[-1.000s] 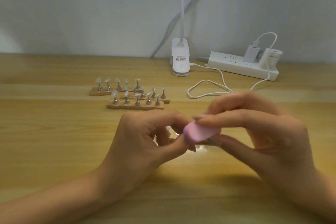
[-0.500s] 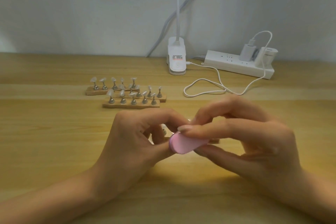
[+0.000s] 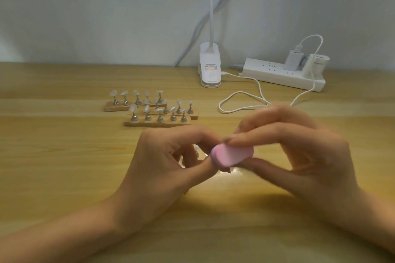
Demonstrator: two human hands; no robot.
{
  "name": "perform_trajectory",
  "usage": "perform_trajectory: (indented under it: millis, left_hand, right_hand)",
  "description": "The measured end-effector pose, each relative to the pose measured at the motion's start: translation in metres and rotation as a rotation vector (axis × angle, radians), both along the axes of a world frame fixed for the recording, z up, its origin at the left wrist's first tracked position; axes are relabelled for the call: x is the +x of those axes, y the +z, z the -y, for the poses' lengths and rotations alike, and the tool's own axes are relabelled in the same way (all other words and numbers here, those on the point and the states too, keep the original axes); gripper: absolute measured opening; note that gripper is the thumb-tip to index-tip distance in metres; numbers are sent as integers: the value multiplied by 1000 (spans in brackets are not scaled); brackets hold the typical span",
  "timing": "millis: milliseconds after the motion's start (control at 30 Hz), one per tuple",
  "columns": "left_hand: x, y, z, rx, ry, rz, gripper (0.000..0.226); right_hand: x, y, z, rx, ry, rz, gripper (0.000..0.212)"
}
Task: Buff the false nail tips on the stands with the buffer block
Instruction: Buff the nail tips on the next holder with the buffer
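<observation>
- Pink buffer [image 3: 232, 155], blurred, is pinched by the right hand [image 3: 299, 156], fingers above and thumb below.
- Left hand [image 3: 162, 162] curls beside it, thumb tip against the buffer's end; whether its fingers hold anything, I cannot tell.
- Wooden stands [image 3: 157, 123] lie beyond the left knuckles, well apart, their pegs [image 3: 134, 118] carrying nail tips [image 3: 132, 108].

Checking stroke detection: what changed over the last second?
The pink rounded buffer block, in the right hand's grip, slid left toward the left hand, then back right. The grip never released; the left hand and the wooden nail-tip stands stayed put.
</observation>
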State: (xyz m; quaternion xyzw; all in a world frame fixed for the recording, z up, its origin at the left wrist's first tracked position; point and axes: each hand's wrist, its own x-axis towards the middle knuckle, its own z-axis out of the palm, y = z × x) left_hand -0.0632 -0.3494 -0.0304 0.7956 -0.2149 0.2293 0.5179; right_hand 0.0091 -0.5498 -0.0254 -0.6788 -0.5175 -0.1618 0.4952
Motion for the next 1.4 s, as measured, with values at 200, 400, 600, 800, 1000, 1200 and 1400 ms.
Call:
perform_trajectory:
  millis: [200, 400, 600, 800, 1000, 1200, 1400]
  left_hand:
    - [1, 0, 0, -12, -16, -4, 4]
    - [0, -1, -1, -8, -27, -4, 7]
    - [-2, 0, 1, -23, -50, 3, 6]
    - [-2, -1, 2, -69, -97, -57, 7]
    - [-1, -2, 4, -64, -151, -75, 7]
    - [2, -3, 2, -95, -164, -164, 11]
    - [4, -3, 2, -100, -193, -210, 16]
  right_hand:
    - [-4, 0, -2, -11, 12, 10, 18]
    - [0, 2, -1, 15, -13, -13, 21]
    - [6, 2, 0, 39, -39, -47, 22]
    - [7, 3, 4, 48, -13, -82, 24]
    - [5, 4, 3, 39, -5, -41, 24]
    - [0, 6, 3, -2, -26, 40, 22]
    - [2, 7, 3, -76, -61, 223, 22]
